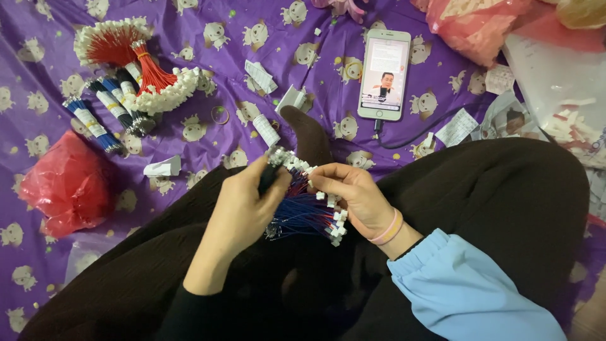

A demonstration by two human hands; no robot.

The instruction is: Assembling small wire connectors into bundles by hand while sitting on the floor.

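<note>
Down in my lap, over my dark trousers [505, 189], both hands are closed on one bundle of thin blue and red wires [303, 211] with small white plug connectors at the ends. With my left hand [243, 211] I grip the dark bound end, thumb up against the top row of connectors [287, 158]; the fingers of my right hand [353, 192] pinch at the connectors along the bundle's right side. I judge I am midway through sorting or gathering this bundle, lining up its plugs; the next move calls for a steady left grip while the right fingers pick out single connectors without tangling the fine leads. Finished-looking bundles, red [148, 76] and blue [95, 126], lie well apart on the purple printed cloth [208, 63], near a phone [383, 74].
</note>
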